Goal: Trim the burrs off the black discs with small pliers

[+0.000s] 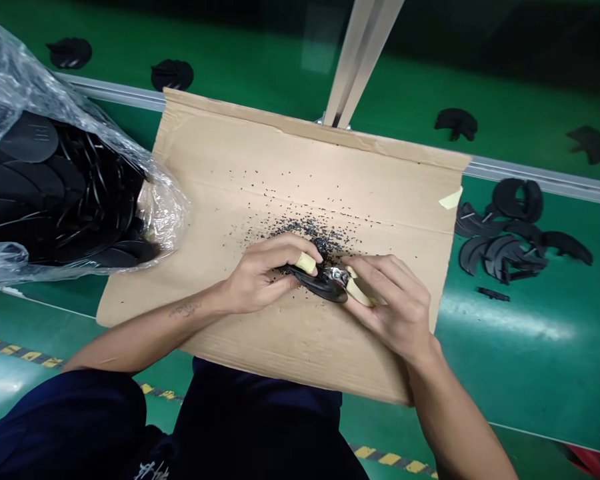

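Okay: your two hands, one black rubber piece (321,285), one small cutter (337,275).
Left hand (260,275) curls shut on the piece; right hand (393,303) closes on the cutter's cream grip (359,292), over one cardboard sheet (300,153).

There they are, left forearm (150,333) and right forearm (460,420) angling inward, left hand (263,277) and right hand (393,310) curled tight, just apart!

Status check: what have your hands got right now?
Left hand gripping black molded piece. Right hand on small metal tool. Black crumbs scattered on cardboard sheet beneath.
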`<state>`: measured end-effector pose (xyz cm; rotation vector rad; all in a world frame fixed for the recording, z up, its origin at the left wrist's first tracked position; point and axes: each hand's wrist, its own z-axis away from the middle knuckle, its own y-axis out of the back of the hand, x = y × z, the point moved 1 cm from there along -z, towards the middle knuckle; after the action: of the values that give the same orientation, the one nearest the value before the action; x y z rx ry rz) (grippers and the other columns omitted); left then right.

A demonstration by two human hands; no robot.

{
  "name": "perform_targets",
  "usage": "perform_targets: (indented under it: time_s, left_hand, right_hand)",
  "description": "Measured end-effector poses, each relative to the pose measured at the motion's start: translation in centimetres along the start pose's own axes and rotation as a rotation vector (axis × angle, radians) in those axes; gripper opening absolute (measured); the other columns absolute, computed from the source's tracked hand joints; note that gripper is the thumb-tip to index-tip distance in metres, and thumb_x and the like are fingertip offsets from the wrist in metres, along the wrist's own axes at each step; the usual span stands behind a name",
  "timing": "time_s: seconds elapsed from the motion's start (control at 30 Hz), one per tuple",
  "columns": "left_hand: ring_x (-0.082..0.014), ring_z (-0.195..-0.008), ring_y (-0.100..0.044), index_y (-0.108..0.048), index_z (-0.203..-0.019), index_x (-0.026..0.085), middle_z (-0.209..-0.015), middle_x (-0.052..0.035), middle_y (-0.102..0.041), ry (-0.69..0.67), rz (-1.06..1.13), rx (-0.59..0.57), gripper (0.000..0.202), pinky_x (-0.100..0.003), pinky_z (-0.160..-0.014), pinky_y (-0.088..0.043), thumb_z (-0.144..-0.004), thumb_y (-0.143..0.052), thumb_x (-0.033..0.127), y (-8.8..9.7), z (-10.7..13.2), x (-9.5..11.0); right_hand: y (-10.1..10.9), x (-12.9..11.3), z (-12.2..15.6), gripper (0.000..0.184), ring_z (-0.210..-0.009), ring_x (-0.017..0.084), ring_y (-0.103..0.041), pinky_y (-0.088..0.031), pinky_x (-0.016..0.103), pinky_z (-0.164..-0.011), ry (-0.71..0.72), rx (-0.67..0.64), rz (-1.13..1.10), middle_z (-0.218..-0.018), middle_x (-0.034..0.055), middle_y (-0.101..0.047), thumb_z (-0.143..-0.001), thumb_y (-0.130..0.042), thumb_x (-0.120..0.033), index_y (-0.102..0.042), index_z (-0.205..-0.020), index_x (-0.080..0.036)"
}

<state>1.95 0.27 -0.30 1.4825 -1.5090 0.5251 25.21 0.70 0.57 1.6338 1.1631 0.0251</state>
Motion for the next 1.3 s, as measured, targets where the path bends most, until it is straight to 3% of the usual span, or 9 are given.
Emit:
perform_targets:
  time_s: [0.33,0.67,0.8,0.93,1.1,1.2,1.3]
  left_hand:
    - [-0.0122,-0.090,-0.072,-0.070,-0.088,0.017,-0.098,-0.0059,-0.076,-0.010,0.051,0.038,0.010,-0.023,-0.077,-0.060,-0.092,-0.065,0.010,-0.2,0.1,-0.2]
    - [-0.0129,-0.087,-0.074,-0.070,-0.087,0.017,-0.096,-0.0066,-0.078,-0.026,0.120,0.003,0.007,-0.023,-0.075,-0.060,-0.092,-0.068,0.014,-0.3,0.2,-0.3]
    - [-0.0132,-0.088,-0.074,-0.068,-0.090,0.017,-0.097,-0.0072,-0.077,0.004,0.167,-0.005,0.003,-0.023,-0.078,-0.060,-0.091,-0.069,0.015,-0.2,0.3,0.0]
    - [-0.0151,-0.094,-0.073,-0.063,-0.098,0.016,-0.102,-0.0093,-0.075,0.021,0.152,0.036,0.012,-0.028,-0.086,-0.060,-0.089,-0.071,0.015,-0.2,0.2,1.1]
    - [-0.0158,-0.093,-0.072,-0.062,-0.109,0.016,-0.102,-0.0092,-0.075,0.016,-0.071,-0.059,0.015,-0.028,-0.084,-0.059,-0.094,-0.063,0.018,-0.5,-0.2,1.8]
    - [-0.0140,-0.084,-0.069,-0.060,-0.113,0.017,-0.095,-0.0064,-0.072,0.059,-0.169,0.041,0.019,-0.024,-0.072,-0.057,-0.098,-0.059,0.029,1.0,-1.6,1.0]
    - [-0.0138,-0.085,-0.067,-0.060,-0.110,0.018,-0.095,-0.0045,-0.070,0.048,-0.273,0.164,0.025,-0.026,-0.074,-0.055,-0.105,-0.046,0.039,4.3,-5.2,-0.6]
  right_hand:
    - [-0.2,0.0,0.4,0.035,-0.087,0.021,-0.070,-0.056,0.033,-0.075,0.038,0.006,0.048,-0.104,0.0099,-0.075,-0.090,-0.070,-0.016,-0.065,-0.125,-0.018]
    - [0.6,-0.5,0.4,0.034,-0.080,0.019,-0.068,-0.054,0.032,-0.072,0.066,-0.053,0.137,-0.098,0.0089,-0.075,-0.093,-0.069,-0.021,-0.063,-0.127,-0.018]
    - [0.5,-0.7,0.1,0.023,-0.081,0.018,-0.071,-0.055,0.028,-0.072,-0.001,-0.070,-0.031,-0.094,0.0073,-0.074,-0.095,-0.066,-0.019,-0.067,-0.118,-0.018]
    - [0.2,-0.5,-0.3,0.021,-0.082,0.017,-0.071,-0.056,0.028,-0.072,-0.053,-0.041,-0.212,-0.098,0.0084,-0.074,-0.095,-0.065,-0.022,-0.067,-0.115,-0.018]
    - [0.1,0.4,-0.4,0.025,-0.083,0.022,-0.068,-0.053,0.036,-0.071,0.053,0.033,0.068,-0.098,0.0096,-0.075,-0.094,-0.064,-0.027,-0.067,-0.117,-0.018]
    - [0.1,1.1,-0.3,0.023,-0.085,0.022,-0.066,-0.051,0.035,-0.073,0.037,0.075,0.098,-0.098,0.0083,-0.074,-0.095,-0.063,-0.028,-0.065,-0.115,-0.017]
    - [0.2,1.4,0.0,0.020,-0.083,0.022,-0.064,-0.049,0.035,-0.072,0.002,0.095,0.164,-0.094,0.0071,-0.073,-0.096,-0.060,-0.030,-0.065,-0.111,-0.017]
